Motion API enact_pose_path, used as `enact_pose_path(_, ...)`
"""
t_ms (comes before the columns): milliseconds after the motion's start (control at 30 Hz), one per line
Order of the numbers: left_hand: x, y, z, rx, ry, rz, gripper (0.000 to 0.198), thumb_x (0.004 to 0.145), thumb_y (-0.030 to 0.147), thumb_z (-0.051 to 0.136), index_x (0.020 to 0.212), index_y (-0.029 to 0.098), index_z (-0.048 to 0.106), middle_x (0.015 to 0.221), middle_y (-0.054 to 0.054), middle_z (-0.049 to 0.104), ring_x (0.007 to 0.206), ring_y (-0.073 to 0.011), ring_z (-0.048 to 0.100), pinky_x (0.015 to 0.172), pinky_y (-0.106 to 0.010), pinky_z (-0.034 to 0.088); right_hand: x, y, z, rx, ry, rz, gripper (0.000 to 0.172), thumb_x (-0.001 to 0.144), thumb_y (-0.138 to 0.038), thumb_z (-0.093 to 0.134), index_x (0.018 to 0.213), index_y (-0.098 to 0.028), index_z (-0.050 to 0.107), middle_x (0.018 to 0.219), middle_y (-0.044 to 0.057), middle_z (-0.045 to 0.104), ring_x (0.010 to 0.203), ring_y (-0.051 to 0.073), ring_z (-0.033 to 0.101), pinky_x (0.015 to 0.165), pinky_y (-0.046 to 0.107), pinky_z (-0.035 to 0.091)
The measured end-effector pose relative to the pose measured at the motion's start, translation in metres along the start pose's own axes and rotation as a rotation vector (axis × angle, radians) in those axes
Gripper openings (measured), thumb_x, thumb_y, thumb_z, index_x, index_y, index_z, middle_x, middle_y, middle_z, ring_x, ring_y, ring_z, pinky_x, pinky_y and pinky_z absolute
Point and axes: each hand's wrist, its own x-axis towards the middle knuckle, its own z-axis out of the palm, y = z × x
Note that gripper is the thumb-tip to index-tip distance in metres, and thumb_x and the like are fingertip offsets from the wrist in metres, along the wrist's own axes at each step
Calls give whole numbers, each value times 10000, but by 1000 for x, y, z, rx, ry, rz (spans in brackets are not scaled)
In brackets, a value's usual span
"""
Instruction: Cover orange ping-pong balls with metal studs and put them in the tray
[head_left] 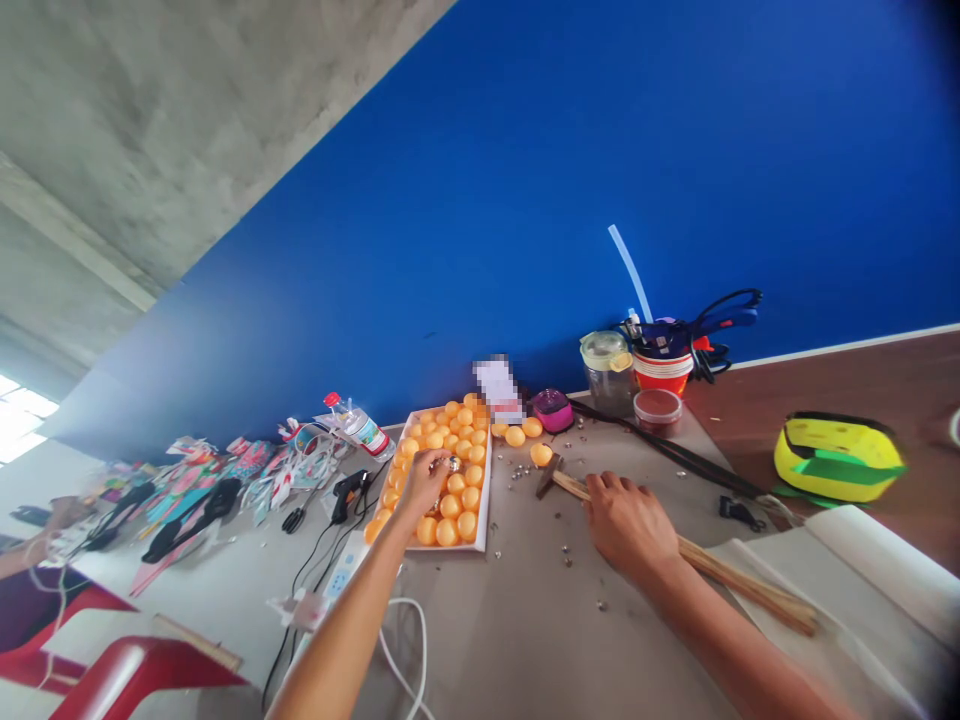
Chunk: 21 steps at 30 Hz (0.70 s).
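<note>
My left hand (424, 480) reaches over a white tray (486, 500) of several orange balls (459, 500). Its fingers are pinched on a small shiny metal piece (452, 463) above the balls. My right hand (628, 524) rests knuckles-up on the grey table, closed over the wooden handle of a hammer (551, 477). The hammer's dark head lies just left of the hand. The long handle (750, 588) runs back to the right under my forearm. Three loose orange balls (541, 453) lie beside the tray, and small metal bits (567, 550) are scattered on the table.
A glass jar (607, 372), a red cup (663, 366) holding tools, a small brown-filled tub (658, 408) and a pink box (553, 410) stand at the blue wall. A glue gun (346, 492) and cables lie left. A yellow bag (838, 456) sits right. Another person's hand (60, 515) works far left.
</note>
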Motion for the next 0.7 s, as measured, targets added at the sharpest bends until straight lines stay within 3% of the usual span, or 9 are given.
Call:
enact_pose_path(200,4,10,-5,60,58,112,162,750,220,538,885,184,622,992,-65,580,1007,-198,526,944,-362,373,-1,-1,2,-30,36,-1,155,837,-226,458,911,-157,576,880,103,625,808,247,606,663,332,373)
enact_pose_path(433,-4,35,-1,104,2,230,186,805,213,481,965,193,574,1038,-62,576,1031,-178,531,931,-337,396,-1,2,7,-39,59,-19,151,850,-241,452,919,-176,570,869,78,627,807,232,604,674,324,360)
enact_pose_path(600,-16,24,10,142,-153,200,184,784,201,506,945,196,594,991,-64,593,952,-191,567,876,-351,441,1,4,5,-18,23,10,163,869,-254,426,920,-182,564,883,77,621,821,220,601,682,313,347)
enact_pose_path(700,-23,13,14,205,-215,224,208,766,194,531,963,204,597,1041,-71,584,1007,-212,550,924,-377,418,2,5,2,-7,6,20,165,873,-251,413,911,-184,558,884,76,616,823,211,596,686,304,337)
